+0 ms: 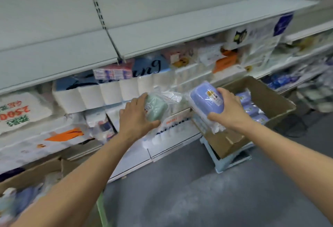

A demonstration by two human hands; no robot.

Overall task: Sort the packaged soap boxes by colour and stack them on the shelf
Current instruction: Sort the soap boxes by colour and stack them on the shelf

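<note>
Landmark for all positions: the cardboard box (259, 98) on the pale blue stool (232, 162), right of centre.

Left hand (137, 116): well left of the box, up against the lower shelf (173, 147) stock. Fingers and thumb wrap a green soap box (155, 107) in clear wrap; thumb under its near edge, fingers over the far side. Its long axis runs roughly up-right to down-left, top face turned toward me. It sits at the shelf front, touching or just above the white packs there (I cannot tell which).

Right hand (228, 109): at the box's near-left corner, gripping a purple soap box (207, 100) from its right end. Long axis runs away from me, tilted up-left; labelled face up. It is clear of the box, held in the air.

More purple packs (252, 107) lie inside the box.

Judgement: the green one is nearer its place, so the left hand sets down first. The purple must travel left, away from the box, toward the shelf; the right hand is the nearer for that.
</note>
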